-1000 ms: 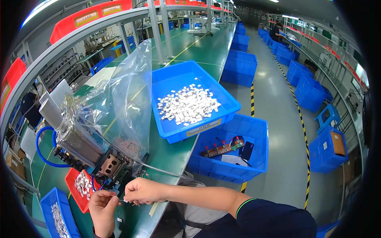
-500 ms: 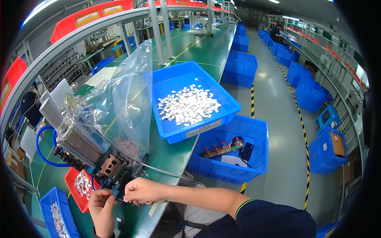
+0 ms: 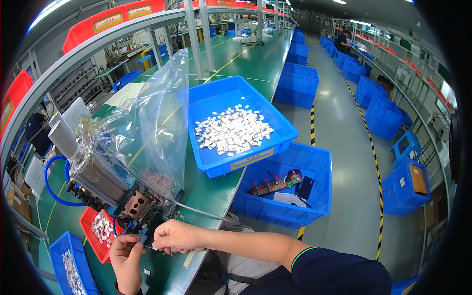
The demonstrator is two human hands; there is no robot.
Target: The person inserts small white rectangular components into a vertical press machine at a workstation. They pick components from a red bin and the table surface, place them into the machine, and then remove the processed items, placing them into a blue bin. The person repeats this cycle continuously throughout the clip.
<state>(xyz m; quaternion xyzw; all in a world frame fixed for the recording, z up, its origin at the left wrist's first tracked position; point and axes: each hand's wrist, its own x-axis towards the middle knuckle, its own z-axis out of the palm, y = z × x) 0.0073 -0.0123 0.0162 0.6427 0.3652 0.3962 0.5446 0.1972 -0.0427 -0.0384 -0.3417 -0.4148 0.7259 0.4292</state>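
Right hand (image 3: 174, 236) pinches a white part (image 3: 155, 249); left hand (image 3: 127, 255), nearly closed, curls beside it (its hold unclear).

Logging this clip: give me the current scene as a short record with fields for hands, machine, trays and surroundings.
Left hand: thumb and fingers close together, beside the lower end of the machine; what they hold is too small to tell
Right hand: fingertips pinching a small white part
Machine: metal body, blue tubing
Trays: red tray, small blue tray and large blue tray, each holding small pieces
Bench: green workbench
Beside bench: blue crate
Background: seated co-worker
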